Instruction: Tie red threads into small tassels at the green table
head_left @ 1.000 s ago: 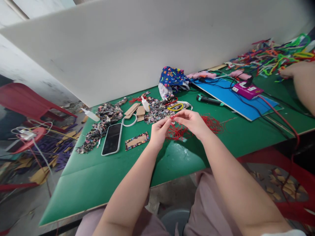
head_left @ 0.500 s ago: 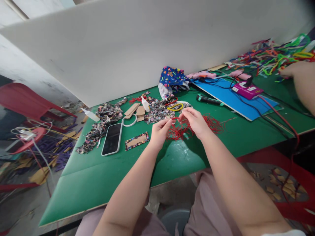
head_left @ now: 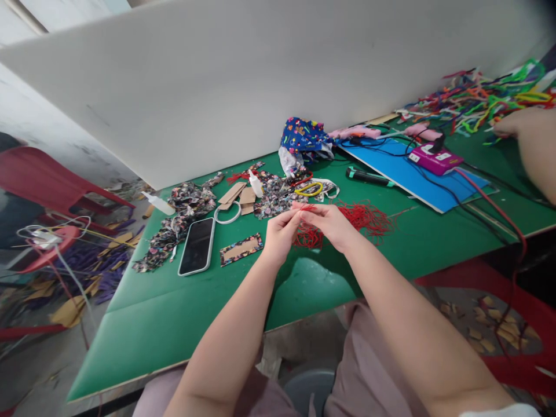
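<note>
My left hand (head_left: 280, 233) and my right hand (head_left: 330, 223) meet over the green table (head_left: 174, 313), fingertips pinched together on a strand of red string (head_left: 306, 207). Beneath and to the right of them lies a loose heap of red string (head_left: 365, 217). Just beyond my fingers are floral fabric scraps (head_left: 278, 200) and yellow-handled scissors (head_left: 309, 188).
A phone (head_left: 197, 245) lies face up left of my hands, beside a fabric-edged cardboard piece (head_left: 241, 249), a white ring (head_left: 229, 213) and a small glue bottle (head_left: 256, 184). A blue board (head_left: 412, 176) carries a purple device (head_left: 435, 159). Another person's arm (head_left: 532, 139) reaches into coloured strips (head_left: 482, 98). A white panel (head_left: 260, 81) backs the table.
My right hand has moved left and closed in against my left hand; both now pinch the red strand closer together than before.
</note>
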Available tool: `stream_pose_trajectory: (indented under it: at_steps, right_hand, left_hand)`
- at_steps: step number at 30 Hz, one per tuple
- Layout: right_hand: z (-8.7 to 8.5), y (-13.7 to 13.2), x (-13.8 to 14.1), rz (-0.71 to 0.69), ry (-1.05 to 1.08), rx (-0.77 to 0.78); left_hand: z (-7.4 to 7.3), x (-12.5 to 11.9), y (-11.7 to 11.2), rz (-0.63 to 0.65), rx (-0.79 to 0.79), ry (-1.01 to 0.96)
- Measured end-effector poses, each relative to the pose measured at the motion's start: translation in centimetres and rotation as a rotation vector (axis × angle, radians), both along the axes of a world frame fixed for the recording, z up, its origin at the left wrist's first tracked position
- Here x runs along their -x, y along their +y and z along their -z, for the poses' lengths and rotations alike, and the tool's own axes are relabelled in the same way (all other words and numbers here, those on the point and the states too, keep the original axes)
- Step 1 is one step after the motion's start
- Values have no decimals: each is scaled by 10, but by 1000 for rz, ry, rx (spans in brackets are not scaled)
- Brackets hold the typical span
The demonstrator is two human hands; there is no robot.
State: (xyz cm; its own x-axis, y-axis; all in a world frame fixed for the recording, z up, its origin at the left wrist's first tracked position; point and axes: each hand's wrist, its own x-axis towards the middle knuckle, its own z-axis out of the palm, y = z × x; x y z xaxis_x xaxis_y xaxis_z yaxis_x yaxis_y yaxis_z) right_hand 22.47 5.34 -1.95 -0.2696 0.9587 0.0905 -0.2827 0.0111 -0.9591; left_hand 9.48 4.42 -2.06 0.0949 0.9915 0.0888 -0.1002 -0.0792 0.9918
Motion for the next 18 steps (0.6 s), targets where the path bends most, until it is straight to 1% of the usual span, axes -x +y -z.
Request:
stream_pose_trajectory:
  at_steps: [4,18]
  right_hand:
    - [-2,0,-1,40,67,-7]
    - [-4,4,1,218,100,57]
  left_hand:
    - [-1,-1,-1,19,-9,-2]
    - [0,-1,-1,50,-17,47]
